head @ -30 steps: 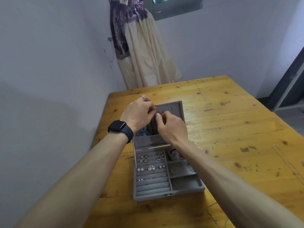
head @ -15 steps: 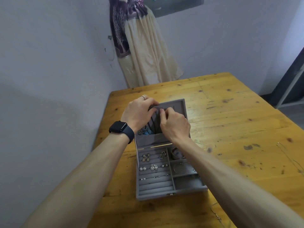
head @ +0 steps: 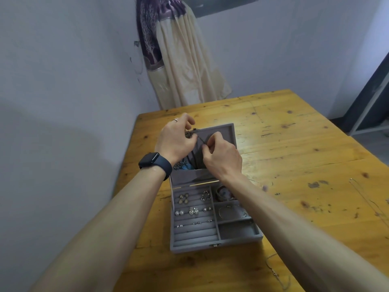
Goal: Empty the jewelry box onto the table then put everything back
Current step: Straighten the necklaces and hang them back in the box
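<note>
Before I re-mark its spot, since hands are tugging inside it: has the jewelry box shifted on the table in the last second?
No. The jewelry box keeps its place against the knots in the table; only the view has shifted.

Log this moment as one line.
left hand: pinches dark cord | right hand: pinches dark cord | jewelry box: open, earrings in slots | table: thin chains outside box

Saw a cream curtain (head: 185, 66) with a purple, tree-printed top hanging at twelve o'clock, bunched against a pale wall (head: 63, 70). Made out a grey window edge (head: 219, 5) at one o'clock, touching the curtain's top. Noted a dark panel (head: 366, 100) with a pale frame at three o'clock.
</note>
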